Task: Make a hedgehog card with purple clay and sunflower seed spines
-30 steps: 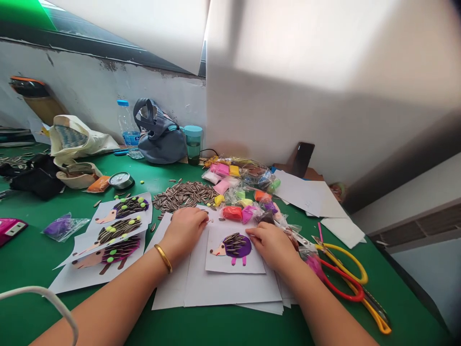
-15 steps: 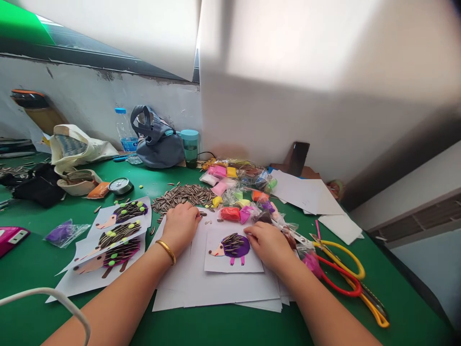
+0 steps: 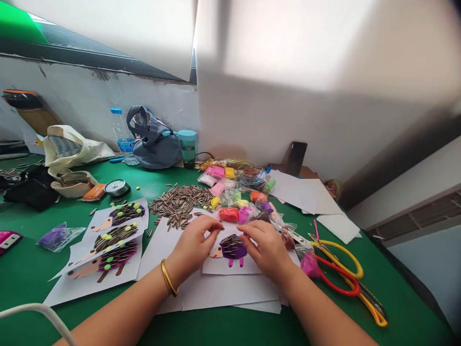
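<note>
My left hand [image 3: 197,244], with a gold bangle on the wrist, is pinched over the left edge of a small white card [image 3: 220,268]. A small dark sunflower seed [image 3: 222,229] shows at its fingertips. On the card is a purple clay hedgehog [image 3: 235,247] with pink feet and a beige face, seeds standing in its back as spines. My right hand [image 3: 269,246] hovers at the card's right side, fingers slightly apart near the hedgehog's back. Behind my left hand lies a heap of sunflower seeds [image 3: 180,202].
Three hedgehog cards [image 3: 118,250] lie to the left on the green table [image 3: 216,329]. Packets of coloured clay [image 3: 228,215] stand behind the card. Scissors [image 3: 334,269] lie at the right, near white sheets [image 3: 306,192]. A white cable [image 3: 43,310] crosses the lower left.
My left hand has come from the seed heap, rightwards to the hedgehog, with a seed at its fingertips. My right hand has shifted slightly left, its fingers over the hedgehog's right side.
</note>
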A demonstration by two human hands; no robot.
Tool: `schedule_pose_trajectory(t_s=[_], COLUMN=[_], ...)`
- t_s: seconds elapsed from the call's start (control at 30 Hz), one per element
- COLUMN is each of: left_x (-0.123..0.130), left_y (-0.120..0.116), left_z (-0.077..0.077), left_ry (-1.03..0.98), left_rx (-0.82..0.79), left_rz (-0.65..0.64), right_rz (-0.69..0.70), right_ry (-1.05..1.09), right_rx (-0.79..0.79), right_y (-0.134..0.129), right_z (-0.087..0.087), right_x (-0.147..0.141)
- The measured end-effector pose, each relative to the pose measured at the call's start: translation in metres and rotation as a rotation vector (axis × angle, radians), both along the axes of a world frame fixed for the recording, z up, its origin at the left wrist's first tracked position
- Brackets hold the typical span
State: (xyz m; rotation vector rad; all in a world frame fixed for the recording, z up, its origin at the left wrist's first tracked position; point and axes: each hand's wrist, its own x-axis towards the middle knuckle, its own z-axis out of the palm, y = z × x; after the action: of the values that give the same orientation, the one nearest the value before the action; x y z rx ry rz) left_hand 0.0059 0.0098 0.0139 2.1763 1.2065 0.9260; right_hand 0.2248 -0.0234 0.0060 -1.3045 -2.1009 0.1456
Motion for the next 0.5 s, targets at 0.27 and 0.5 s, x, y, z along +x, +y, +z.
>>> schedule_pose_trajectory(t_s=[0.27,0.5], left_x=[0.016,0.014], left_y=[-0.028,-0.026], left_z=[0.007,0.003], left_ry=[-0.026,0.295], left_rx=[-0.090,-0.025], left_rz=[-0.052,-0.129], right_rz=[0.188,0.184], right_ry=[-0.034,-0.082], right_rx=[-0.054,-0.051], right_y=[-0.009,-0.010], right_z=[0.003,0.004], right_x=[-0.015,-0.017])
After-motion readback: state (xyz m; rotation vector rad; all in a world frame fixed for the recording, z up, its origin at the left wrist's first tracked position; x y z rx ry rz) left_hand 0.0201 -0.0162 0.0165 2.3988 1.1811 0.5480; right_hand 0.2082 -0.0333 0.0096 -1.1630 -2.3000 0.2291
